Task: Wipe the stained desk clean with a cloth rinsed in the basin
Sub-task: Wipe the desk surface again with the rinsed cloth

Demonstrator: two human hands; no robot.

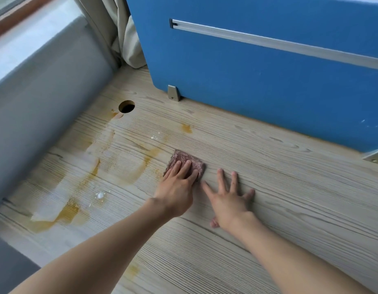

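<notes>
The right hand lies flat, fingers spread, on the wooden desk just right of the cloth. The left hand presses straight fingers on this folded brown cloth, which sits slanted, one corner pointing away; fingers hide its long side. Yellow stains lie left of the cloth, with a round hole and blue panel beyond.

cloth on desk under left hand, right hand just right, apparently apart, stains left, partition behind
</notes>
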